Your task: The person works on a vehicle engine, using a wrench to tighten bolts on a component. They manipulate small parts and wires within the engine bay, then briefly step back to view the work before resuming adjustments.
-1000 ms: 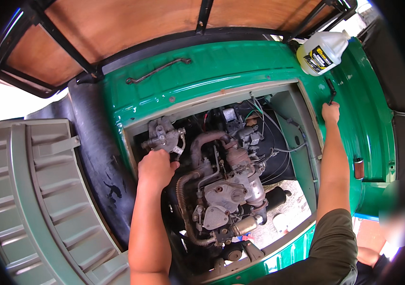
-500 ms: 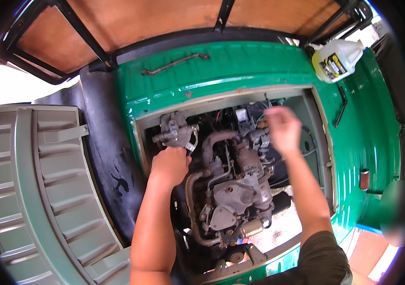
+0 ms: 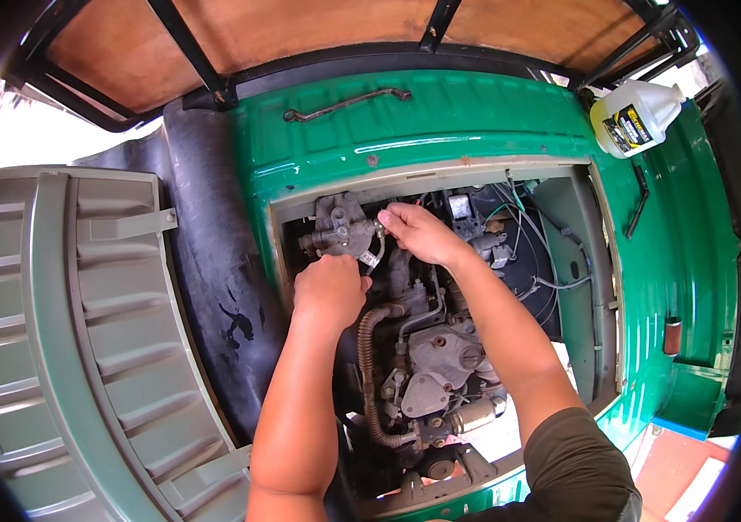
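Note:
My left hand (image 3: 327, 291) is closed at the lower side of a grey metal pump-like assembly (image 3: 336, 217) at the back left of the engine opening; what its curled fingers grip is hidden. At that assembly's right side, my right hand (image 3: 414, 230) pinches a small metal fitting (image 3: 379, 228) above a short hose. Below and to the right lies the engine (image 3: 440, 357), with a corrugated hose (image 3: 367, 365) down its left side and wires (image 3: 544, 283) along the right of the opening.
The green body panel (image 3: 283, 139) around the opening bears a wrench (image 3: 344, 105), a plastic jug (image 3: 636, 122), a black handled tool (image 3: 638, 204) and a brown cylinder (image 3: 672, 337). A grey ribbed panel (image 3: 136, 287) lies at left beside a black cover (image 3: 205, 217); a framed brown board (image 3: 327, 35) stands behind.
My right hand has let go of the black tool on the right panel and moved left to the fitting on the assembly. My left hand stays at the assembly; the view has shifted slightly.

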Available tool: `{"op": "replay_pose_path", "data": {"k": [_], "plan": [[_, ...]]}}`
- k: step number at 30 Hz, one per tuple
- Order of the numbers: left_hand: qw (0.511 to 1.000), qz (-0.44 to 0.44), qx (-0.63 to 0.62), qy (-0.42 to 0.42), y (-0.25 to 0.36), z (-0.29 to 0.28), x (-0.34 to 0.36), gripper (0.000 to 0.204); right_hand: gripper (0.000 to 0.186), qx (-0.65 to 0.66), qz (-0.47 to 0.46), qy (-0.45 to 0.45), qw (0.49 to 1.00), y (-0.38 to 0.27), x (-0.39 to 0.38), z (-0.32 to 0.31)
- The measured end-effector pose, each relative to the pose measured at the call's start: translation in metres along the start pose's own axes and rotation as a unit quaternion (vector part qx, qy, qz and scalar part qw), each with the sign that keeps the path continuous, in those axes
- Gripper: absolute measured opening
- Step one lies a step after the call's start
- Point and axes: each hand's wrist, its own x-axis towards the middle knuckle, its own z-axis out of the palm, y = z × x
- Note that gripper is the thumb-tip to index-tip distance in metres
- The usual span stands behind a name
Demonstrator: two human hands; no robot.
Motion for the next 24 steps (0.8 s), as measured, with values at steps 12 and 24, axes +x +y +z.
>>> {"op": "replay_pose_path", "data": {"k": [12, 24], "plan": [[0.996, 0.080, 0.040, -0.012, -0.009, 0.011, 0.005, 0.021, 0.020, 0.347, 0.081, -0.025, 0.934, 0.000, -0.009, -0.006], [0.995, 0.083, 0.057, -0.017, -0.006, 0.009, 0.004, 0.019, 0.023, 0.314, 0.040, 0.005, 0.949, 0.000, -0.008, -0.002]]}}
